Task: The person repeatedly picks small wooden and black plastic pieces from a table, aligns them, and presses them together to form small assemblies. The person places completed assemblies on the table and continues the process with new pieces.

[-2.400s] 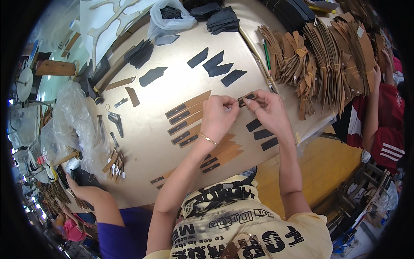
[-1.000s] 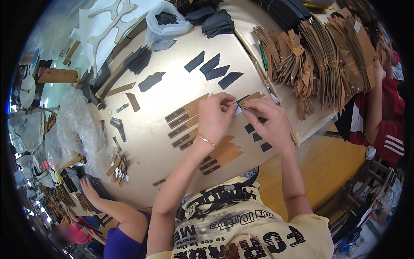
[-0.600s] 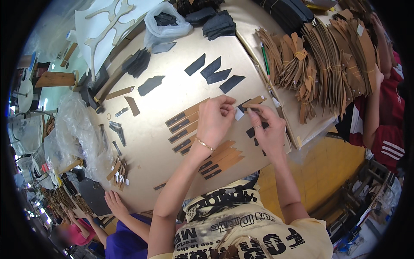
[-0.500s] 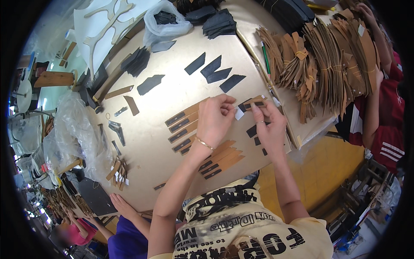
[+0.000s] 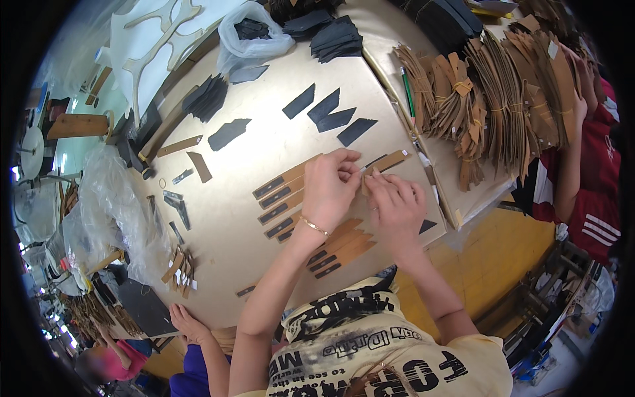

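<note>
My left hand [image 5: 333, 184] is over the middle of the table with its fingertips pinched together; whatever is between them is too small to name. Close beside it, my right hand [image 5: 397, 206] pinches at the same spot, its thumb and fingertips meeting near a small pale piece I cannot make out clearly. Just past the right fingers lies a brown leather strip [image 5: 391, 161] with a white tag at its end. Rows of brown leather strips with black end patches [image 5: 272, 212] lie left of and below my left hand. More such strips [image 5: 349, 239] lie between my forearms.
Loose black cut pieces [image 5: 299, 101] lie beyond my hands. Bundled brown strips [image 5: 503, 92] fill the right side, next to a green pen [image 5: 407, 96]. A plastic bag [image 5: 248, 36] stands at the back, metal tools [image 5: 177, 206] lie left. Another person's hand [image 5: 190, 323] rests on the near-left edge.
My right hand has moved left and nearer, up against my left fingertips. The brown strip it was holding now lies just beyond its fingers. My left hand has hardly moved.
</note>
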Tool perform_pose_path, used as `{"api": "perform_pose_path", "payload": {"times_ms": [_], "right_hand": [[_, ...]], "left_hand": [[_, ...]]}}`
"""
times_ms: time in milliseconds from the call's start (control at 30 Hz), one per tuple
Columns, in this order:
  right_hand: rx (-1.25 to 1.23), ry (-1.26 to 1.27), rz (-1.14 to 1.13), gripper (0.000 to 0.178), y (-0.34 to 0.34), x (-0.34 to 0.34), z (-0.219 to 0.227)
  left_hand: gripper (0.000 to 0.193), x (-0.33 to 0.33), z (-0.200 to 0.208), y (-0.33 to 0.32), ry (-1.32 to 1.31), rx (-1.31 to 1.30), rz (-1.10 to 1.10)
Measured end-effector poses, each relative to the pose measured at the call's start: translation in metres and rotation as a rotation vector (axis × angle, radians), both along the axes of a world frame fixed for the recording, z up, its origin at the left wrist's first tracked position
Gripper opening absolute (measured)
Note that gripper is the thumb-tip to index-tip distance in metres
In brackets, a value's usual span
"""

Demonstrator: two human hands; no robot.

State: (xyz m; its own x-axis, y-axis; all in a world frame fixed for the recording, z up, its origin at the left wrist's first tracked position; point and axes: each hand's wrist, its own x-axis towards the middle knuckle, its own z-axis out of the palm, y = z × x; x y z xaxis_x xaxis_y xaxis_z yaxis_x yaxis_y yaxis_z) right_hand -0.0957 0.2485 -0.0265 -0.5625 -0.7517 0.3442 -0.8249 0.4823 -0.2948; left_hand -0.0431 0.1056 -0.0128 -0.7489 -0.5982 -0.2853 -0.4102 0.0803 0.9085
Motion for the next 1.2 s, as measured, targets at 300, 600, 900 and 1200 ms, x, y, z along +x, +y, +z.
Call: {"api": "perform_pose_path", "payload": {"times_ms": [300, 600, 900, 1200], "right_hand": [[-0.061, -0.273, -0.15, 0.019, 0.001, -0.001, 0.009], [-0.139, -0.465, -0.177, 0.017, 0.004, -0.015, 0.011], [0.004, 0.005, -0.018, 0.037, 0.004, 0.001, -0.003], [0.309, 0.133, -0.021, 0.036, 0.002, 0.018, 0.007]], "left_hand": [[0.027, -0.003, 0.007, -0.009, -0.099, -0.083, -0.153], [0.015, -0.022, 0.012, -0.016, -0.152, -0.232, -0.23], [0.01, -0.018, 0.002, -0.003, -0.07, -0.279, -0.126], [0.026, -0.005, 0.011, -0.002, -0.051, -0.272, -0.168]]}}
